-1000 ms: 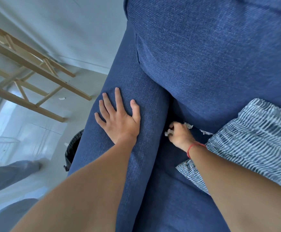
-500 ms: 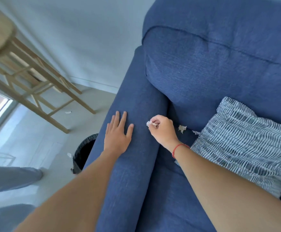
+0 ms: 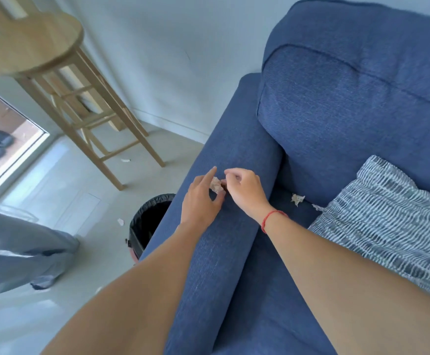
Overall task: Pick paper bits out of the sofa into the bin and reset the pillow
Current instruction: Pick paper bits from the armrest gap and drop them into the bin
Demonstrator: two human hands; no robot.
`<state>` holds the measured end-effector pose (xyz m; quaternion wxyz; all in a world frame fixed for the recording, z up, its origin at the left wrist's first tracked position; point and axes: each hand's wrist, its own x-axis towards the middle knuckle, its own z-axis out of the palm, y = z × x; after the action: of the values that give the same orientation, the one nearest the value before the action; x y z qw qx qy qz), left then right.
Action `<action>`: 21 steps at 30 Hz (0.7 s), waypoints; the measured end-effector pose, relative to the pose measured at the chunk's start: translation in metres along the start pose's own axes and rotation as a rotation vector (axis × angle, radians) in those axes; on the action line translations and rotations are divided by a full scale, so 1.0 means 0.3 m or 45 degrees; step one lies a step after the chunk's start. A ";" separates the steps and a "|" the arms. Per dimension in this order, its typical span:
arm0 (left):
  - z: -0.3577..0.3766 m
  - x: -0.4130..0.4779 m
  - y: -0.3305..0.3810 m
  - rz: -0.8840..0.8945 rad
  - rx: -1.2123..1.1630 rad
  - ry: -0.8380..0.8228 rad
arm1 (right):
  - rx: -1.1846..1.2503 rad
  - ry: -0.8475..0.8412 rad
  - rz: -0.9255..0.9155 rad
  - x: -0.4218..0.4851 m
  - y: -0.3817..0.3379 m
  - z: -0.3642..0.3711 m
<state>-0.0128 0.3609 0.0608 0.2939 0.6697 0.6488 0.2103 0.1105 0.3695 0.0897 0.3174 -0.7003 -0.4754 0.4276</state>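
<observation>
This is a home living room. A blue sofa (image 3: 349, 103) with a striped pillow (image 3: 388, 213) stands beside a wooden stool (image 3: 37, 47) and a glass door (image 3: 1, 139).

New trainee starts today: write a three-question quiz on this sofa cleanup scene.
1. True or false: the bin stands on the floor left of the sofa armrest.
2. Where is the paper wad?
A. in the bin
B. between the left hand and right hand, above the armrest
C. on the pillow
3. Fill in: another paper bit lies on the seat between the armrest and the ____.

Key: 1 true; 2 B; 3 pillow.
</observation>
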 end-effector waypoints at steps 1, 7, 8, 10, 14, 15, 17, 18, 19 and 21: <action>0.006 0.004 0.003 -0.009 -0.010 0.031 | -0.006 -0.005 -0.001 0.001 -0.001 -0.004; -0.003 0.017 -0.009 -0.085 -0.176 0.135 | -0.088 0.164 0.001 0.031 0.006 -0.014; -0.016 0.020 -0.024 -0.108 -0.188 0.151 | -0.151 0.162 -0.031 0.041 0.006 -0.001; -0.052 0.025 -0.071 -0.199 -0.225 0.203 | -0.343 0.130 -0.090 0.062 0.005 0.039; -0.123 0.016 -0.216 -0.498 -0.266 0.260 | -0.684 0.044 -0.018 0.093 -0.001 0.164; -0.135 0.011 -0.260 -0.561 -0.236 0.264 | -0.736 0.060 0.016 0.099 0.004 0.199; -0.154 0.006 -0.340 -0.668 -0.161 0.287 | -0.833 0.130 0.049 0.103 0.018 0.261; -0.161 0.008 -0.375 -0.713 -0.127 0.295 | -0.891 0.180 0.044 0.104 0.026 0.289; -0.168 0.011 -0.408 -0.748 -0.105 0.297 | -0.951 0.240 0.027 0.106 0.035 0.311; -0.174 0.022 -0.465 -0.780 -0.074 0.273 | -1.029 0.367 -0.016 0.111 0.055 0.345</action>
<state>-0.1509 0.3717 0.0059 0.2926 0.4085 0.8412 0.1999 0.0299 0.3989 0.0211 0.0835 -0.8180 -0.5598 0.1028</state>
